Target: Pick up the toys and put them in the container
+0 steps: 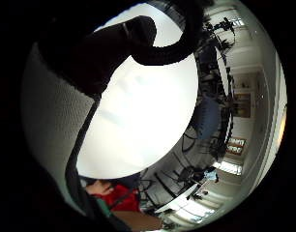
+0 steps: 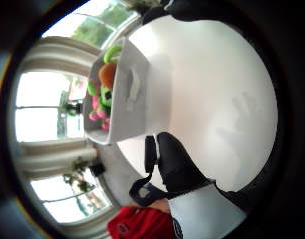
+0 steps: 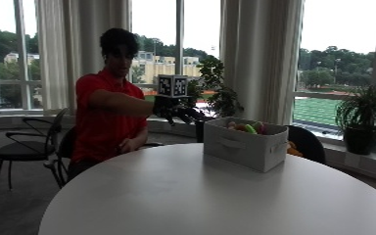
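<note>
Person in red seated at round white surface (image 3: 175, 196), gloved right hand (image 3: 175, 111) raised in the air beside the container (image 3: 243, 146), fingers loosely spread and holding nothing, toys (image 2: 103, 94) lay piled inside the container, bare hand low by the surface edge.

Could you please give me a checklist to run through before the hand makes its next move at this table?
1. Toys inside the bin: ok, several show above its rim.
2. Toys left on the table: ok, none seen on the visible top.
3. Hand free of any toy: ok, raised beside the bin, fingers relaxed, holding nothing.
4. Bin upright, well in from the edge: ok.
5. Behind the bin: cannot tell, hidden.
</note>
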Demonstrator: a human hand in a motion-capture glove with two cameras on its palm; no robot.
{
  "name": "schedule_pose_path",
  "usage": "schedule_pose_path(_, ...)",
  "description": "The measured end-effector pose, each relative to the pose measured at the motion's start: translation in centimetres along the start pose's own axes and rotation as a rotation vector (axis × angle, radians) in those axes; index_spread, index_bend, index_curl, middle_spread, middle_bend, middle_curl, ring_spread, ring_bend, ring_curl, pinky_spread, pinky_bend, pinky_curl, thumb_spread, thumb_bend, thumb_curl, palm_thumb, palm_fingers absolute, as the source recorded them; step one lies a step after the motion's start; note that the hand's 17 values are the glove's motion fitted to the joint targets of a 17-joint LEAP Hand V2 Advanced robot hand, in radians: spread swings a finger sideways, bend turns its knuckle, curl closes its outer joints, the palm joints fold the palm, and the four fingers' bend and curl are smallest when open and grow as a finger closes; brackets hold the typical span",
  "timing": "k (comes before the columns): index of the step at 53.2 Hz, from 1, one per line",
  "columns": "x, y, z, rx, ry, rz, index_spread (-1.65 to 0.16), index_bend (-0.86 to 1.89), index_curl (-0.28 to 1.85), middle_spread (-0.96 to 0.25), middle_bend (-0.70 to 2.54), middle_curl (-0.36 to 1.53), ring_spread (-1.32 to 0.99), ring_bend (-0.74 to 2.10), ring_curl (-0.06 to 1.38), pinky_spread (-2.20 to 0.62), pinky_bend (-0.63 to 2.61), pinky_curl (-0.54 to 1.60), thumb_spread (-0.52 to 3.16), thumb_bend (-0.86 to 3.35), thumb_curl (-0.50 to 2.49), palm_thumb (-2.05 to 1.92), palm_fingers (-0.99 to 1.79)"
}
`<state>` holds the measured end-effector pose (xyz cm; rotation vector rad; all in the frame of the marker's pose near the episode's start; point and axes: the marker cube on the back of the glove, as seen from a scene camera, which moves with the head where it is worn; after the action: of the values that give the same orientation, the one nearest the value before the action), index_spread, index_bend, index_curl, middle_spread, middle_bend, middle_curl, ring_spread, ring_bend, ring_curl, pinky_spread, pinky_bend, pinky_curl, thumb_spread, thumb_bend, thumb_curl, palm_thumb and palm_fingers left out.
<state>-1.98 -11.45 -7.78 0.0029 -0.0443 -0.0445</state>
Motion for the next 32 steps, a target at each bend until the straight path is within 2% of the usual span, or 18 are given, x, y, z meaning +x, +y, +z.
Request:
schedule_pose_path(11,1.7,2.2,0.6,0.000,-0.037,-0.024,-0.42,0.17,0.27,-0.10,0.17,0.34,-0.02,0.39,0.31,0.09,1.10,0.30,1.18,-0.02,0.37,0.06,-0.05)
schedule_pose_path(32,5.6,4.9,2.1,-0.002,-0.134,0.036,-0.43,0.17,0.29,-0.10,0.17,0.32,-0.02,0.37,0.31,0.10,1.07,0.30,1.18,-0.02,0.36,0.06,-0.04)
